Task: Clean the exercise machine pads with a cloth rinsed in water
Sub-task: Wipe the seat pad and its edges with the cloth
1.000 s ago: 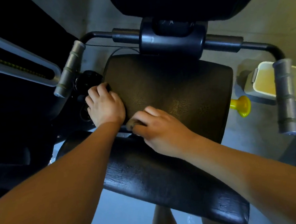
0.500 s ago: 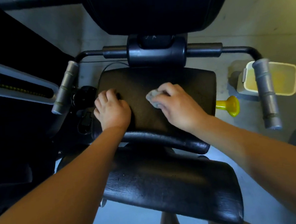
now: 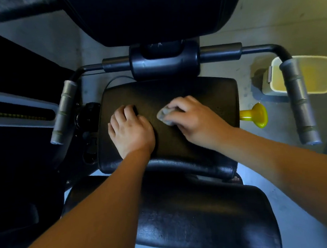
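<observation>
A dark, worn back pad [image 3: 205,94] of the exercise machine lies below me, with a black seat pad [image 3: 202,217] nearer to me. My right hand [image 3: 195,120] grips a small crumpled grey cloth [image 3: 165,115] and presses it on the middle of the back pad. My left hand [image 3: 129,131] rests flat on the pad's left part, fingers straight and reaching toward its left edge. A larger black pad [image 3: 152,13] fills the top of the view.
Two grey handle grips stick out, the left grip [image 3: 63,112] and the right grip [image 3: 299,102], joined by a dark crossbar [image 3: 221,52]. A pale container with yellowish water [image 3: 307,74] stands on the floor at right. A yellow knob [image 3: 256,115] juts out beside the pad.
My right hand has carried the cloth from the back pad's lower edge up to its middle. My left hand stays on the pad's left part. The view has tilted, showing more of the seat.
</observation>
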A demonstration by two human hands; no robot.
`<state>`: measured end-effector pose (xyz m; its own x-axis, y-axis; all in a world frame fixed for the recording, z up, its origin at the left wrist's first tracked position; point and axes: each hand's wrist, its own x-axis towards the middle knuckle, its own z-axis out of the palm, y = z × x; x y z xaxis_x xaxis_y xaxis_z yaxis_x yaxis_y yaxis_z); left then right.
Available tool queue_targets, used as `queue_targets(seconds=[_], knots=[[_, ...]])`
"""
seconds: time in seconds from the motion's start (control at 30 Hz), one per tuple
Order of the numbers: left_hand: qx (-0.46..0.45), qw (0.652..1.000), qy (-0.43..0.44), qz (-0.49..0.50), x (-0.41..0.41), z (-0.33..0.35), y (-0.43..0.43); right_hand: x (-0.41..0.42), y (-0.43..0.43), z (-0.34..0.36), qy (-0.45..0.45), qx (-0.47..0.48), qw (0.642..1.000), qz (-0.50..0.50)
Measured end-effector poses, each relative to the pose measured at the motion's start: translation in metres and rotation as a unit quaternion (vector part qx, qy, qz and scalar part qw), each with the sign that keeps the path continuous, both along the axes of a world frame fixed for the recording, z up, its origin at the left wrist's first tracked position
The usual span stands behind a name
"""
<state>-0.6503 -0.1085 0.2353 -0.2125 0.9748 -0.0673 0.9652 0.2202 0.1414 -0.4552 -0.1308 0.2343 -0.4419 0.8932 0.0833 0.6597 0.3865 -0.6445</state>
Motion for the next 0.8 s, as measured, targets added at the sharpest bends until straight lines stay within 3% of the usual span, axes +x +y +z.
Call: queue_targets(seconds=[0.2, 0.33, 0.5, 0.8], knots=[[-0.009, 1.000, 0.019, 0.011, 0.001, -0.003, 0.002, -0.021, 0.046, -0.011, -0.057, 0.016, 0.992, -0.111], [0.008, 0.999, 0.026, 0.020, 0.000, -0.008, 0.004, -0.046, 0.049, -0.015, -0.036, 0.046, 0.998, -0.038], [0.005, 0.999, 0.042, 0.021, -0.001, -0.012, 0.004, -0.046, 0.076, -0.008, -0.035, 0.003, 0.998, 0.046], [-0.010, 0.999, 0.038, 0.027, -0.001, -0.012, 0.006, -0.037, 0.082, -0.007, -0.085, -0.009, 0.996, -0.030]])
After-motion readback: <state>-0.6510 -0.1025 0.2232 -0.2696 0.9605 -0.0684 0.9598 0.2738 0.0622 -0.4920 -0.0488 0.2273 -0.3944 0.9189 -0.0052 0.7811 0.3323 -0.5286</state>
